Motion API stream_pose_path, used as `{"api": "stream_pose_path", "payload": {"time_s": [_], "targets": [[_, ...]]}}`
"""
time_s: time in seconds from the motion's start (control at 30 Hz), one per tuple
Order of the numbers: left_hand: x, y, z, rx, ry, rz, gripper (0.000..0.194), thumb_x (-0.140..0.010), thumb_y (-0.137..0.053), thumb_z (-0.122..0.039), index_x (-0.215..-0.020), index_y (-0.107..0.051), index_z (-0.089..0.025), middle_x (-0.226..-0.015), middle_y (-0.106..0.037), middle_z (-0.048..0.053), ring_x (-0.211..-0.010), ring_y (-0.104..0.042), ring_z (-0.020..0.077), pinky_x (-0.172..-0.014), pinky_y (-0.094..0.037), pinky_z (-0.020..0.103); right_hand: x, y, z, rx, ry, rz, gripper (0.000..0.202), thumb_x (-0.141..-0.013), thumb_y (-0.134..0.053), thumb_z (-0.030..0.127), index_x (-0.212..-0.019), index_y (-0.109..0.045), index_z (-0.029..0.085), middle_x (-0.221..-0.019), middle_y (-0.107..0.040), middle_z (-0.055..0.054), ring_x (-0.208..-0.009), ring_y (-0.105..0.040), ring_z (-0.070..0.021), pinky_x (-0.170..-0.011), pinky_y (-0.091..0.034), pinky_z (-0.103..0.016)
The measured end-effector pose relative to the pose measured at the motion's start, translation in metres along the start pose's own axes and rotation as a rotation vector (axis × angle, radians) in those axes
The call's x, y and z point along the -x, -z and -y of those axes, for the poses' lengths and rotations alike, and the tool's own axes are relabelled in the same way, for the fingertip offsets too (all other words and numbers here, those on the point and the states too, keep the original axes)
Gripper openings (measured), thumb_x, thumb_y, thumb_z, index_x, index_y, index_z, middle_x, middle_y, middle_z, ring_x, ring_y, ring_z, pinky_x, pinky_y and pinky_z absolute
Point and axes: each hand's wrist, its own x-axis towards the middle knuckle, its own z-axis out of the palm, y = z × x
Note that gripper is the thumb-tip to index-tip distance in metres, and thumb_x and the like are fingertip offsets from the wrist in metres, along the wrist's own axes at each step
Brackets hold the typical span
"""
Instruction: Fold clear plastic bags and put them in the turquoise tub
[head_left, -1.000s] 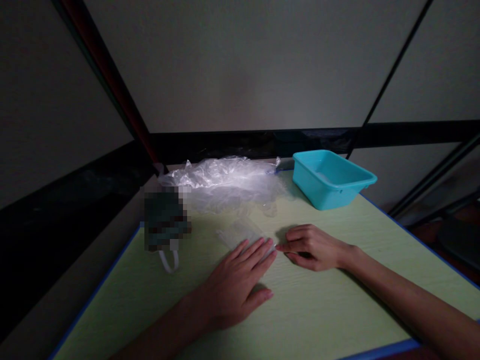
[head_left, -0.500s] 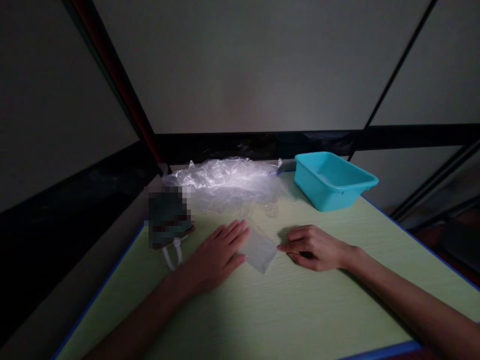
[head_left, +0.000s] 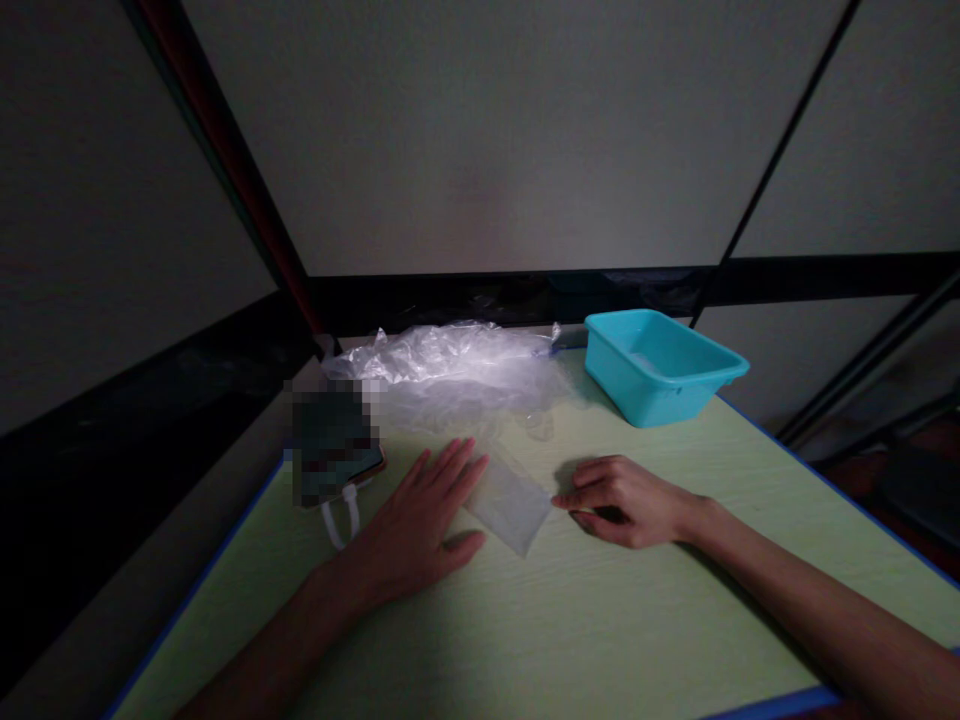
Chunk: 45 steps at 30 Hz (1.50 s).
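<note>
A small clear plastic bag [head_left: 514, 500] lies flat on the pale green table between my hands. My left hand [head_left: 427, 520] rests palm down with fingers stretched out, its fingertips over the bag's left side. My right hand [head_left: 619, 500] is curled, its index fingertip pressed at the bag's right corner and the thumb tucked below. Behind the bag spreads a crumpled heap of clear plastic [head_left: 450, 370].
A turquoise plastic basin [head_left: 649, 390] stands at the back right. To the left, a blurred-out phone-like device [head_left: 367, 465] sits with a white cable [head_left: 352, 510]. The table [head_left: 525, 640] has blue edges, and pale panels [head_left: 465, 150] rise behind it.
My left hand has slid slightly left and its fingers are more spread, so more of the bag shows. My right hand stays at the bag's corner.
</note>
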Motion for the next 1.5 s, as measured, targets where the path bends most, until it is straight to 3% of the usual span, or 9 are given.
{"api": "stream_pose_path", "payload": {"time_s": [0.2,0.33,0.5,0.67,0.9,1.3,1.4,1.5], "targets": [[-0.001,-0.001,0.0,0.038,0.012,-0.069,0.061,-0.08,-0.041,-0.021,-0.136,-0.017,-0.015,-0.145,-0.015,0.011,-0.132,-0.01,0.0235,-0.105,-0.015,0.046,0.0,-0.001,0.001,0.003,0.015,-0.019,0.026,-0.085,-0.041,0.016,-0.102,-0.059,0.01,-0.072,-0.057,-0.006,-0.065,-0.05,-0.0153,-0.059,-0.037,-0.026],[-0.002,-0.005,0.004,0.045,0.056,-0.168,0.056,-0.08,-0.039,-0.017,-0.134,-0.022,-0.013,-0.143,-0.021,0.014,-0.131,-0.017,0.0254,-0.104,-0.02,0.047,-0.001,-0.004,-0.002,0.129,0.031,-0.11,0.027,-0.091,-0.037,0.023,-0.097,-0.06,0.012,-0.074,-0.056,-0.006,-0.069,-0.05,-0.0146,-0.06,-0.037,-0.026],[-0.003,-0.002,-0.006,0.058,0.03,-0.318,0.045,-0.078,-0.037,-0.011,-0.124,-0.039,-0.011,-0.132,-0.04,0.014,-0.122,-0.035,0.0244,-0.099,-0.033,0.043,-0.006,-0.002,0.0,0.426,0.109,-0.183,0.032,-0.093,-0.033,0.018,-0.076,-0.06,0.014,-0.068,-0.056,-0.002,-0.063,-0.048,-0.0135,-0.054,-0.033,-0.027],[-0.002,-0.002,-0.022,0.098,-0.094,-0.421,0.033,-0.076,-0.039,-0.006,-0.104,-0.054,-0.013,-0.113,-0.057,0.011,-0.104,-0.052,0.0218,-0.089,-0.043,0.039,-0.01,0.0,0.006,0.529,0.225,-0.165,0.032,-0.091,-0.035,0.013,-0.068,-0.057,0.014,-0.067,-0.056,-0.002,-0.059,-0.046,-0.0129,-0.052,-0.032,-0.029],[-0.002,-0.003,-0.03,0.154,-0.161,-0.422,0.027,-0.074,-0.039,-0.006,-0.091,-0.059,-0.014,-0.097,-0.062,0.009,-0.088,-0.057,0.0197,-0.078,-0.049,0.034,-0.015,-0.003,0.008,0.538,0.225,-0.135,0.03,-0.09,-0.037,0.012,-0.066,-0.055,0.015,-0.067,-0.056,-0.001,-0.058,-0.047,-0.0121,-0.052,-0.033,-0.029],[-0.003,-0.003,-0.031,0.178,-0.171,-0.368,0.025,-0.074,-0.039,-0.005,-0.088,-0.058,-0.015,-0.091,-0.061,0.007,-0.083,-0.056,0.0187,-0.076,-0.047,0.032,-0.013,0.002,0.008,0.547,0.207,-0.085,0.03,-0.091,-0.036,0.014,-0.067,-0.054,0.016,-0.069,-0.056,-0.001,-0.064,-0.05,-0.0133,-0.053,-0.036,-0.028],[-0.003,-0.001,-0.033,0.183,-0.156,-0.352,0.025,-0.075,-0.038,-0.006,-0.087,-0.059,-0.015,-0.09,-0.062,0.007,-0.082,-0.056,0.0186,-0.076,-0.047,0.033,-0.01,0.004,0.01,0.489,0.166,-0.05,0.029,-0.091,-0.035,0.016,-0.072,-0.056,0.015,-0.086,-0.061,-0.005,-0.071,-0.053,-0.0144,-0.058,-0.041,-0.029],[-0.004,0.0,-0.035,0.215,-0.147,-0.356,0.025,-0.075,-0.038,-0.007,-0.085,-0.059,-0.015,-0.088,-0.062,0.007,-0.081,-0.056,0.0181,-0.074,-0.048,0.032,-0.006,0.004,0.012,0.403,0.173,-0.029,0.023,-0.088,-0.038,0.014,-0.08,-0.059,0.012,-0.112,-0.057,-0.009,-0.093,-0.054,-0.0183,-0.073,-0.045,-0.032]]}}
